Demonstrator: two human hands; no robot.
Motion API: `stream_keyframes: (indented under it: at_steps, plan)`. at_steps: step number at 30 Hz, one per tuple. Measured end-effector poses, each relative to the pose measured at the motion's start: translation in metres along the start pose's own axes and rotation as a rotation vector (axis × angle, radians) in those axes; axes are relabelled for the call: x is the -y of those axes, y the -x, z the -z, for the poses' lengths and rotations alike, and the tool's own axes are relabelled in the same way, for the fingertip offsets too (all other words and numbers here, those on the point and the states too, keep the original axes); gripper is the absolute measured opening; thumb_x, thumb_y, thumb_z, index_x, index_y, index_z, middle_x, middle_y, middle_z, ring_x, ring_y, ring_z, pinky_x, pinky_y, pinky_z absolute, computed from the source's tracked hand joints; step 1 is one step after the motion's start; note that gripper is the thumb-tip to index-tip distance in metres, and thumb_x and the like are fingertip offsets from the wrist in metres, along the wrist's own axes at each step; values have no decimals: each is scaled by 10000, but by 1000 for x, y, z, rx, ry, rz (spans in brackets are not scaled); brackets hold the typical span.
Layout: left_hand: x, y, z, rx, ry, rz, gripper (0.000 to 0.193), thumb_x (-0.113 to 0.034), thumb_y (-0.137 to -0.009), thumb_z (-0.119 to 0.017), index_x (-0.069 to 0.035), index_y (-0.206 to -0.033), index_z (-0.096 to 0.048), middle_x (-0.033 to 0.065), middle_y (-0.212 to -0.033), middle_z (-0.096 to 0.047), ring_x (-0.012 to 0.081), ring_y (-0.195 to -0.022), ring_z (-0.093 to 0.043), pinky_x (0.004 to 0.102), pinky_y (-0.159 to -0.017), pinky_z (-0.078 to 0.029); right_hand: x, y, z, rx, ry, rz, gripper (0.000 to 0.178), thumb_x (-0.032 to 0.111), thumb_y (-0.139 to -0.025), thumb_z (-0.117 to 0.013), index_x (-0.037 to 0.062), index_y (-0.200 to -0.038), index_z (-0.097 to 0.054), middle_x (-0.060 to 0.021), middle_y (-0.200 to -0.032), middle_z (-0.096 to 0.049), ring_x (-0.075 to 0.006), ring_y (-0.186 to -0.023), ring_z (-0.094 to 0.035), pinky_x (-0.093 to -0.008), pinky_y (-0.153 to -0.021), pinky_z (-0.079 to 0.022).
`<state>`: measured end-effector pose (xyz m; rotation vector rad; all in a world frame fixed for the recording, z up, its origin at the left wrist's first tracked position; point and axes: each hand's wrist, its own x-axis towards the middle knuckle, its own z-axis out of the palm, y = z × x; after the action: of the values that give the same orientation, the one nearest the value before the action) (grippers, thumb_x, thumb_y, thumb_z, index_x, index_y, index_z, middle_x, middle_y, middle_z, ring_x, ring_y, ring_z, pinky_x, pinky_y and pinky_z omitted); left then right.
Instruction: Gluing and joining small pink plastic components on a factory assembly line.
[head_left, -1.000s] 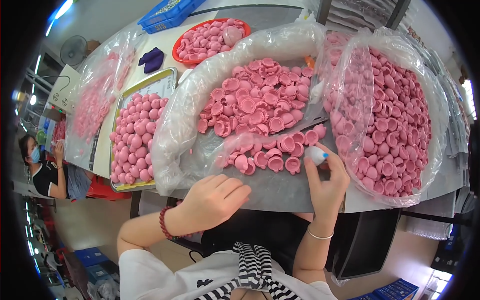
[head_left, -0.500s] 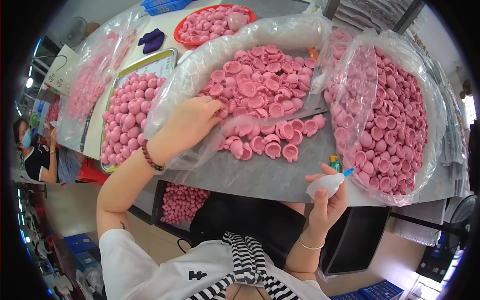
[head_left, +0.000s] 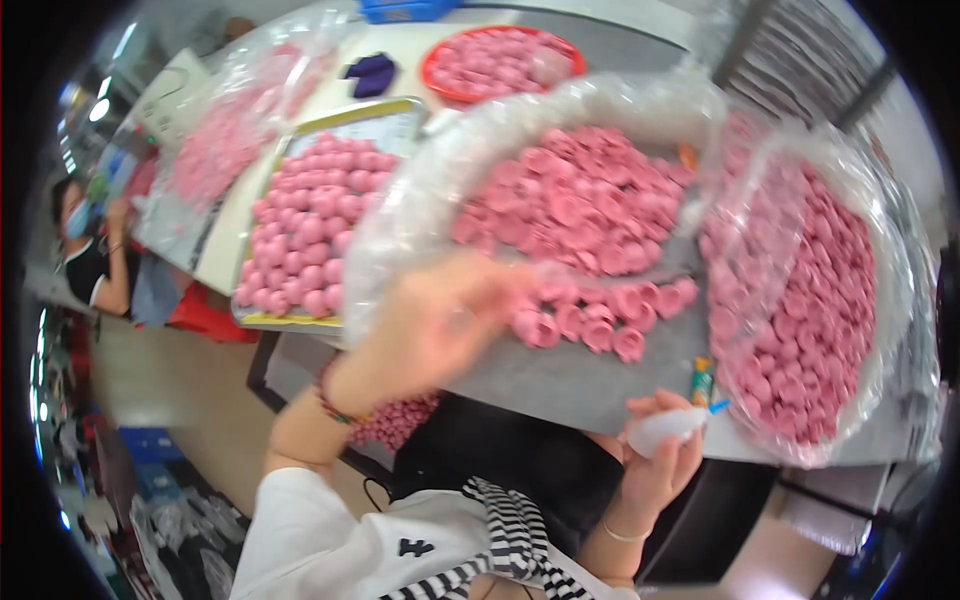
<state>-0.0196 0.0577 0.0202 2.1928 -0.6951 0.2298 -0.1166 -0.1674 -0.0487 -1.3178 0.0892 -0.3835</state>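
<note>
My left hand [head_left: 445, 315] is smeared by motion over the near-left part of the table, its fingertips by a loose row of pink plastic half-shells [head_left: 598, 335]; whether it holds a piece I cannot make out. Beyond that row, a larger heap of pink half-shells [head_left: 600, 205] lies inside an opened clear plastic bag [head_left: 440, 180]. Near the table's front edge, my right hand [head_left: 655, 475] is wrapped around a white squeeze bottle [head_left: 665, 431] with a blue nozzle, which points to the right.
At left stands a tray [head_left: 412, 108] of closed pink balls [head_left: 315, 230]. A red basket [head_left: 432, 85] of pink pieces and a dark purple cloth [head_left: 370, 75] lie behind. Another bag [head_left: 890, 260] of half-shells fills the right side. A small green-yellow tube [head_left: 702, 380] lies near the bottle. A person [head_left: 95, 250] sits far left.
The view has shifted, so the scene sits farther right and lower. My left hand has drawn back from the bagged heap toward me, nearer the loose row. My right hand still grips the bottle.
</note>
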Motion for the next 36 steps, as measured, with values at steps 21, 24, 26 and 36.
stream_keyframes:
  at_steps: [21, 24, 26, 36]
  plan:
    - [116, 126, -155, 754, 192, 31, 416, -213, -789, -546, -83, -1181, -496, 140, -1212, -483, 302, -1136, -434, 359, -956, -345, -2, -19, 28, -283, -157, 180, 473, 463, -878, -396, 23, -1044, -449, -111, -753, -526, -231, -597, -505, -260, -412, -390]
    - [121, 112, -129, 732, 310, 206, 405, -219, -792, -549, -81, -1170, -504, 146, -1199, -490, 307, -1121, -443, 375, -955, -342, 2, -2, 43, -186, -122, 192, 461, 454, -884, -384, 22, -1032, -444, -123, -745, -527, -229, -606, -514, -262, -418, -391]
    - [122, 93, -117, 685, 412, 374, 394, -225, -796, -553, -78, -1159, -512, 152, -1186, -498, 312, -1106, -451, 391, -953, -338, -6, -2, 45, -242, -124, 185, 464, 456, -884, -383, 22, -1036, -442, -124, -747, -529, -227, -604, -514, -264, -418, -392]
    - [95, 119, -160, 1013, 215, 236, 471, -334, -716, -589, -93, -1116, -524, 143, -1253, -443, 312, -1183, -380, 421, -966, -328, 6, 12, 42, -256, -163, 196, 468, 422, -857, -448, -25, -994, -429, -170, -717, -554, -226, -491, -502, -295, -398, -422]
